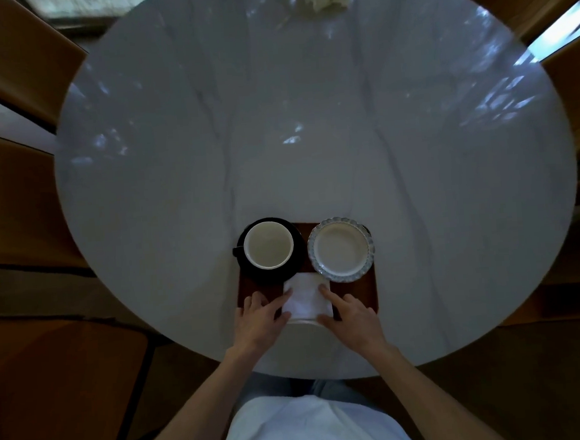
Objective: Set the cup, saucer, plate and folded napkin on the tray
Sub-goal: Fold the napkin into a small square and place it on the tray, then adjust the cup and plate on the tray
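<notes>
The napkin (307,296) lay folded at the near middle of the tray (365,292), just near of the cup (268,244) on its dark saucer (298,253) at far left and the plate (341,249) at far right. I had my left hand (259,320) and right hand (352,315) spread open, fingertips pressing its side edges, clamped on nothing. I judged it light, soft and apt to unfold, best pinched at its folded edges.

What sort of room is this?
Probably a dining room or café: a round marble-look table ringed by wooden chairs, with a cup and plate on a tray.
</notes>
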`<control>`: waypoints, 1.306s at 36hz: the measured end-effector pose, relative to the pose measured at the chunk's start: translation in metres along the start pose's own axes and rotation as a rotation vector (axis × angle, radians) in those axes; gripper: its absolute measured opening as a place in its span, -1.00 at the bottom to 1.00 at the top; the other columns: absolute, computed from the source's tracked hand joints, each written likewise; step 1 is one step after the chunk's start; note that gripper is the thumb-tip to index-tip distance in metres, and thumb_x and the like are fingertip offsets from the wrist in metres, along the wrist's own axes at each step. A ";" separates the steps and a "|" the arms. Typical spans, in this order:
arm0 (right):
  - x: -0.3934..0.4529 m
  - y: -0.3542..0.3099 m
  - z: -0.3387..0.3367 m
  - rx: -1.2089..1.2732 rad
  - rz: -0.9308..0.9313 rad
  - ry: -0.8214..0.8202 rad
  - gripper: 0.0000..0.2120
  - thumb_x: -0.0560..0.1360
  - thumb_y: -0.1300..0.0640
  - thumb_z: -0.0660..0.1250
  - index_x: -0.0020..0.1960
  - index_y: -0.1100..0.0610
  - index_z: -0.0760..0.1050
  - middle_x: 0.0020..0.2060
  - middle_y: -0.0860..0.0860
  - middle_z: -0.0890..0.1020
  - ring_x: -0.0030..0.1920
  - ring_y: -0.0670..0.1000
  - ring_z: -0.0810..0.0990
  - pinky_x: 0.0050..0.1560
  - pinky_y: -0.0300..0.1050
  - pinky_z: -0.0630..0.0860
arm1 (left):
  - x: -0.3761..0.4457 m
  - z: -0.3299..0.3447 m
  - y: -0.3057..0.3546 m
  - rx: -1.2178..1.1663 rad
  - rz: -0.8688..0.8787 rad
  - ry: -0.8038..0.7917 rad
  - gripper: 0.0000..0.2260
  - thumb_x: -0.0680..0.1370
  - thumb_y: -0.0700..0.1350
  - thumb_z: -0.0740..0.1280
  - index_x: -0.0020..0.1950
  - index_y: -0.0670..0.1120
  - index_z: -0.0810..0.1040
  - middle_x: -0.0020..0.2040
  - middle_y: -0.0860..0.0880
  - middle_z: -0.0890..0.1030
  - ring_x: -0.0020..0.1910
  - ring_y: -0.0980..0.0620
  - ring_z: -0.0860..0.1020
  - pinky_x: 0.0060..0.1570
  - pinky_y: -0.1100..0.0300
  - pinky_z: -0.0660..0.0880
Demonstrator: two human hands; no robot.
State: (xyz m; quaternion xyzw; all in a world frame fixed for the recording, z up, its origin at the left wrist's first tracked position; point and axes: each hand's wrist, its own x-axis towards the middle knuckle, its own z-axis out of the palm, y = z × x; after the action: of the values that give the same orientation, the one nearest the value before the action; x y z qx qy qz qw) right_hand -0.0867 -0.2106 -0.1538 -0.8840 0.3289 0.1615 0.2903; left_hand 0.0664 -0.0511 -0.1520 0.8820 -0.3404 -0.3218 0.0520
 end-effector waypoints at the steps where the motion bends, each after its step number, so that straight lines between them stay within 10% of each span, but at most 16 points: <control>1: -0.001 0.000 0.000 0.019 0.003 -0.001 -0.40 0.52 -0.27 0.19 0.49 -0.31 0.04 -0.09 -0.07 0.42 -0.02 -0.02 0.47 0.01 -0.05 0.39 | 0.000 -0.001 -0.001 -0.041 0.011 -0.006 -0.57 0.55 0.19 0.13 0.41 0.37 0.15 0.12 -0.01 0.39 0.15 -0.04 0.35 0.18 0.01 0.30; 10: -0.001 -0.003 -0.008 0.245 -0.001 -0.032 -0.63 0.57 0.01 0.24 0.37 0.01 0.38 -0.03 -0.01 0.58 -0.01 -0.04 0.54 -0.09 -0.21 0.40 | -0.004 -0.007 -0.017 -0.319 0.066 0.090 -0.84 0.55 -0.14 0.28 0.08 -0.02 0.59 -0.08 -0.03 0.52 -0.11 0.02 0.48 -0.11 0.18 0.42; 26: 0.020 -0.029 -0.039 0.293 0.124 0.066 -0.89 0.51 0.11 0.26 -0.19 0.03 0.50 -0.27 -0.04 0.61 -0.22 -0.01 0.58 -0.18 0.01 0.54 | 0.010 -0.048 -0.065 -0.503 -0.122 0.197 -0.86 0.54 -0.24 0.28 -0.21 -0.14 0.55 -0.32 -0.02 0.52 -0.30 0.00 0.48 -0.31 0.17 0.36; 41: 0.085 -0.075 -0.068 0.350 0.150 0.097 -0.87 0.52 0.12 0.30 -0.07 0.16 0.58 -0.22 0.04 0.63 -0.20 -0.02 0.58 -0.16 -0.07 0.54 | 0.073 -0.089 -0.091 -0.539 -0.213 0.089 -0.81 0.52 -0.19 0.29 -0.28 -0.01 0.54 -0.31 -0.17 0.58 -0.17 -0.22 0.62 -0.12 -0.02 0.53; 47: 0.102 -0.076 -0.064 0.292 0.219 0.082 -0.83 0.49 0.10 0.29 -0.08 0.17 0.61 -0.18 0.09 0.66 -0.16 0.04 0.61 -0.09 0.03 0.59 | 0.083 -0.096 -0.082 -0.508 -0.199 0.002 -0.83 0.54 -0.14 0.26 -0.20 0.02 0.60 -0.32 -0.04 0.58 -0.23 -0.02 0.55 -0.18 0.15 0.48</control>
State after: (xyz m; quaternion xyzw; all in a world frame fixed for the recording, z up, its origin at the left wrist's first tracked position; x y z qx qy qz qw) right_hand 0.0456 -0.2535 -0.1213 -0.7974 0.4545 0.1062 0.3825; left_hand 0.2173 -0.0531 -0.1463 0.8701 -0.1606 -0.3994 0.2401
